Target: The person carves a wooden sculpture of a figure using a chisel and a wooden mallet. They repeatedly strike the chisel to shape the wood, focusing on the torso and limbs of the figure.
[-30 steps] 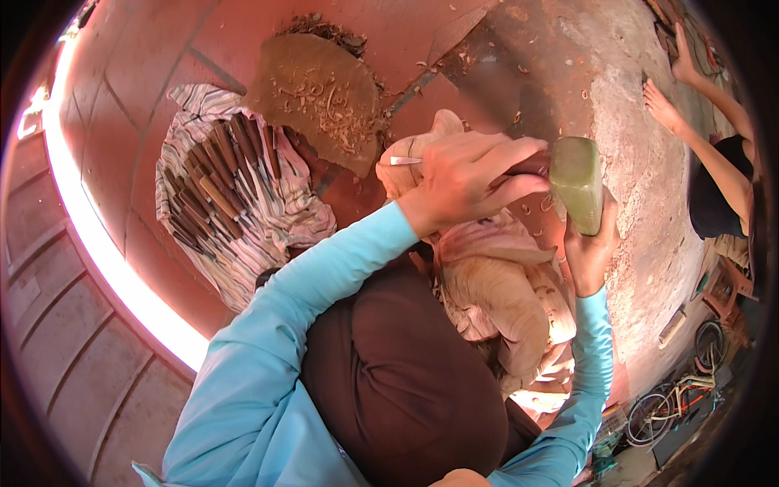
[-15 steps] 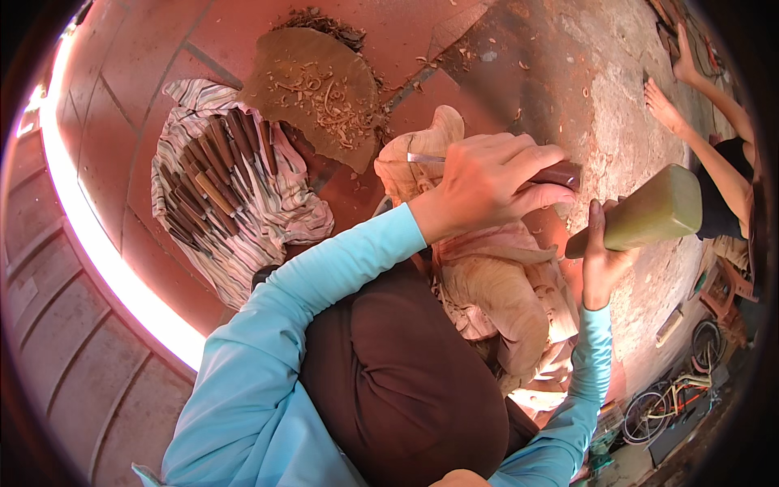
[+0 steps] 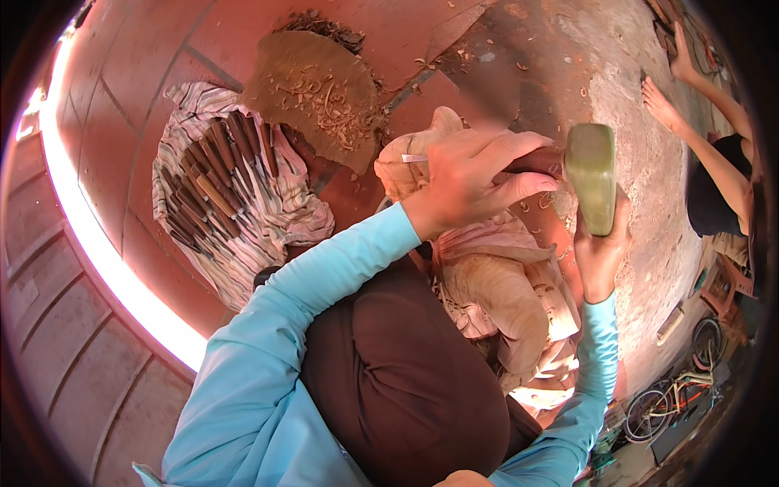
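You are, as I judge, at the step of driving the chisel with the mallet. Your left hand is closed around the chisel, its blade pointing left over the carved wooden piece, which lies before you, near your knee. Your right hand grips the mallet firmly, its head at the end of the chisel handle; whether they touch, I cannot tell. The next move seems to call for a steady blade angle and a straight, measured blow, keeping your left fingers clear.
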Tool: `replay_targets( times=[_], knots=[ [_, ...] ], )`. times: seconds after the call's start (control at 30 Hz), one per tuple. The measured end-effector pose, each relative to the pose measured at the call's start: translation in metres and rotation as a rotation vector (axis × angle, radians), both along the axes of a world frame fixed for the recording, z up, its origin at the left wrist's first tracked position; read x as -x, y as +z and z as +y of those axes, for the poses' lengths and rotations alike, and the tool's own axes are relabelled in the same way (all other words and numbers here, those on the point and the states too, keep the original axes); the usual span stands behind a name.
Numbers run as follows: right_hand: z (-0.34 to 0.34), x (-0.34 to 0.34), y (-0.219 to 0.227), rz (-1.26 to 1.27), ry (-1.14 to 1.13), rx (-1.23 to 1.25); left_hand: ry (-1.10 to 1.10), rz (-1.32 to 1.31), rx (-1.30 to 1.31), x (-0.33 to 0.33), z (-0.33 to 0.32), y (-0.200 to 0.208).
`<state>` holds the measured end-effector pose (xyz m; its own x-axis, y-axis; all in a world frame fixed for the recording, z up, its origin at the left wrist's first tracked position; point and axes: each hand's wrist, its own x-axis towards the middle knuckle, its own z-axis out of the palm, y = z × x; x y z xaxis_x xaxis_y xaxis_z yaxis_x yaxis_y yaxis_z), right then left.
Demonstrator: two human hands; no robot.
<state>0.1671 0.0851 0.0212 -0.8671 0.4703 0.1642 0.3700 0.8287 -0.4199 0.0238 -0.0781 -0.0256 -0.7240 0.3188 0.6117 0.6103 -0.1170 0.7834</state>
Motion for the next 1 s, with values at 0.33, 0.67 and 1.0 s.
replay_targets(
  times=[0.33, 0.67, 1.0],
  knots=[
    [-0.005, 0.009, 0.007, 0.068, 0.045, -0.057, 0.012, 0.033, 0.021, 0.001, -0.004, -0.005],
    [-0.006, 0.009, 0.009, -0.028, 0.013, 0.01, -0.021, 0.01, 0.03, 0.002, -0.005, -0.008],
    [-0.005, 0.004, 0.0, 0.029, 0.011, 0.106, -0.043, 0.004, 0.054, 0.0, -0.006, -0.005]
  ],
)
